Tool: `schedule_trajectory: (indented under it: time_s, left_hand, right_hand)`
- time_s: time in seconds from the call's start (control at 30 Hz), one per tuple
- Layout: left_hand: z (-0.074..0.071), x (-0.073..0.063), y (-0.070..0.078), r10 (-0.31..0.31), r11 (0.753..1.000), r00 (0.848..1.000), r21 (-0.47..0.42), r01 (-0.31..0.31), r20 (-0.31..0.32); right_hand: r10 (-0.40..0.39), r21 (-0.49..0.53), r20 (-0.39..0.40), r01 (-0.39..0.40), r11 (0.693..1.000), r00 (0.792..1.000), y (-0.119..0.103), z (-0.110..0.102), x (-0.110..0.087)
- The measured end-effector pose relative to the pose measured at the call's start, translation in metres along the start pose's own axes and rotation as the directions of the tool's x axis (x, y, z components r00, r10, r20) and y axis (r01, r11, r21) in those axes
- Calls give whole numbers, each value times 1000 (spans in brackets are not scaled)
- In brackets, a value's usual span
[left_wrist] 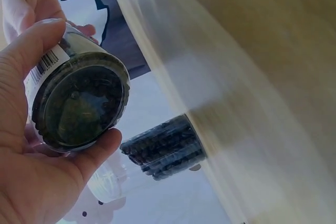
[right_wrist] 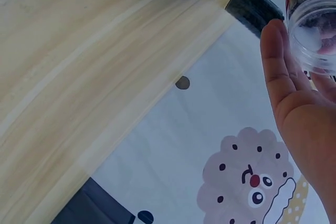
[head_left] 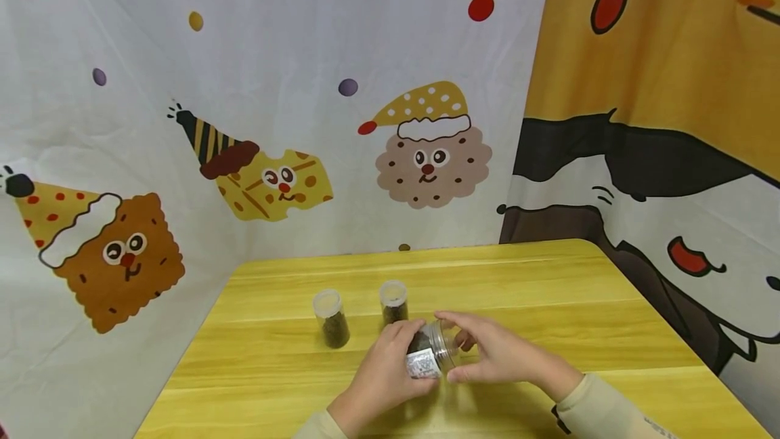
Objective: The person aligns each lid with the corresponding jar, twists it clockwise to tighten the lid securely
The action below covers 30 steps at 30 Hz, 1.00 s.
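Observation:
My left hand (head_left: 390,364) grips a clear jar (head_left: 422,356) tipped onto its side above the table. Dark contents and a white printed label with a barcode show on it; its round base (left_wrist: 81,108) faces the left wrist camera. At the jar's right end is a clear, see-through lid (right_wrist: 315,38). Around that end my right hand (head_left: 496,351) curves, index finger at the top edge and thumb at the lower one. Beyond the hands stand two more clear jars, one at the left (head_left: 332,320) and one behind the held jar (head_left: 394,302), both with dark contents.
A yellow wood-grain table (head_left: 256,371) lies under the hands. White cloth (head_left: 292,53) printed with cartoon biscuits and cheese hangs along its far edge. More cartoon cloth (head_left: 658,87), orange, black and white, hangs at the right.

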<state>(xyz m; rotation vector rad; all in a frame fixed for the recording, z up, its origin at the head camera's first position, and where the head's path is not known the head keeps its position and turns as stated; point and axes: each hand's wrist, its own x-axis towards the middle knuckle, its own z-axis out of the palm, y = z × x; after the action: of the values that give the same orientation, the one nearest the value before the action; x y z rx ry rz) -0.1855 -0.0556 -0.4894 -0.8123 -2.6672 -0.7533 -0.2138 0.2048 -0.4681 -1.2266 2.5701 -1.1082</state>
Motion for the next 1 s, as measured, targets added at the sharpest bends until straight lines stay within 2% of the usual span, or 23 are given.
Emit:
schedule_trajectory:
  time_s: [0.17, 0.33, 0.53, 0.8, 1.0]
  left_hand:
    - [-1, 0, 1, -2, 1000, 1000, -18, 1, -5]
    - [-2, 0, 3, -11, 1000, 1000, -23, 11, -1]
    - [-4, 1, 9, 11, 1000, 999, 19, -10, -32]
    - [-5, 1, 11, 14, 1000, 1000, 19, -13, -24]
    - [-4, 1, 12, 34, 998, 999, 56, -33, -21]
  right_hand:
    - [-30, 15, -11, 30, 999, 999, 0, 3, 1]
    - [16, 69, 3, -16, 997, 1000, -1, 2, 3]
    - [71, 123, 7, -71, 990, 997, -3, 2, 4]
    - [91, 125, 3, -91, 988, 996, -4, 2, 3]
    - [76, 135, 11, -76, 988, 997, -5, 2, 2]
